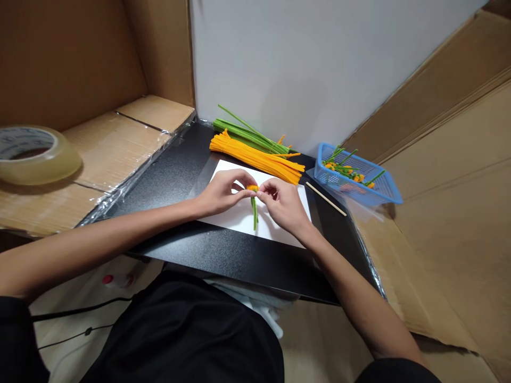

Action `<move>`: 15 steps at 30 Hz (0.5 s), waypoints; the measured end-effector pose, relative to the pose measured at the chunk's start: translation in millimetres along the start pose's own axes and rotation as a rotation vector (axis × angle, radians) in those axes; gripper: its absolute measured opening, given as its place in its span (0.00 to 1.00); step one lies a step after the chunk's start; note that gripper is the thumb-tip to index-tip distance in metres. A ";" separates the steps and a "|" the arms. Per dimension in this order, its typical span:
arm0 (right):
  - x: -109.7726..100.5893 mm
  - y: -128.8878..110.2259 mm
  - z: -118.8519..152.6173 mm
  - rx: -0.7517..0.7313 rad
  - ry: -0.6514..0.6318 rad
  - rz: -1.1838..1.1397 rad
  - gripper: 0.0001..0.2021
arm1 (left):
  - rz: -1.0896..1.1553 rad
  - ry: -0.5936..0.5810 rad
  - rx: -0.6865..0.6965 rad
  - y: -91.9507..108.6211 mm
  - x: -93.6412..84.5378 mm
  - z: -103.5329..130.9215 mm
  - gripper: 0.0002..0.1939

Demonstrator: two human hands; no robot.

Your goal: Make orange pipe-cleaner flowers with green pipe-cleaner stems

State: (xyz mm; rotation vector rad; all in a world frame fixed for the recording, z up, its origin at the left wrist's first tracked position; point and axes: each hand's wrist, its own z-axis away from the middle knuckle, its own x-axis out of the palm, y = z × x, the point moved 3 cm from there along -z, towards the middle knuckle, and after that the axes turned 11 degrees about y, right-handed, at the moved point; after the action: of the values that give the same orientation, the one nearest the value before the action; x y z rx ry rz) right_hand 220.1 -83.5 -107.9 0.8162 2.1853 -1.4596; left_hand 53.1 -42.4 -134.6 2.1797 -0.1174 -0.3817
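Between my two hands is a small pipe-cleaner flower (253, 188) with an orange head and a green stem (254, 213) hanging down. My left hand (223, 192) pinches the orange head from the left with thumb and forefinger. On the other side, the closed fingertips of my right hand (281, 205) press against the head's right edge. Both hands are just above a white sheet (235, 215) on the black table. Right behind them lies a bundle of orange pipe cleaners (259, 157), and beyond it a bundle of green pipe cleaners (251, 135).
A blue basket (383, 194) at the right holds several orange-and-green flowers (355, 175). A thin wooden stick (325, 199) lies beside the sheet. At the left, a large tape roll (59, 159) sits on cardboard (115, 143). A white wall (319, 64) rises behind the black table (191, 239).
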 end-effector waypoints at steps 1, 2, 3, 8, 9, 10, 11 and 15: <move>-0.5 0.1 -0.4 0.004 0.000 -0.010 0.06 | 0.000 0.006 0.000 0.0 0.2 0.2 0.14; -1.5 0.1 -0.9 -0.005 0.006 -0.026 0.06 | 0.012 0.017 -0.012 -0.9 0.1 0.0 0.15; -2.6 0.0 -1.5 -0.021 0.016 -0.048 0.05 | 0.035 0.034 -0.034 -2.7 -0.2 -0.8 0.15; -8.4 1.4 -3.5 -0.077 0.090 -0.116 0.06 | 0.231 0.075 -0.161 -13.1 -0.7 -7.1 0.19; -8.7 1.7 -3.5 -0.073 0.103 -0.126 0.07 | 0.259 0.067 -0.172 -13.2 -0.2 -7.7 0.19; -8.5 2.0 -3.3 -0.061 0.111 -0.148 0.08 | 0.282 0.061 -0.179 -12.5 0.3 -7.8 0.19; -7.7 2.4 -3.1 -0.040 0.108 -0.183 0.10 | 0.300 0.061 -0.181 -11.3 0.8 -7.6 0.19; -2.6 4.3 -2.8 0.082 0.040 -0.353 0.14 | 0.291 0.089 -0.157 -4.5 1.7 -3.5 0.18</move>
State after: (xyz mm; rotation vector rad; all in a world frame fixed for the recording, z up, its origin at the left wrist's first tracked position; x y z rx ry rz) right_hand 224.9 -80.3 -108.3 0.5034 2.4045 -1.7183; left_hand 55.5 -37.4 -136.6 1.9843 -0.3391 -0.1241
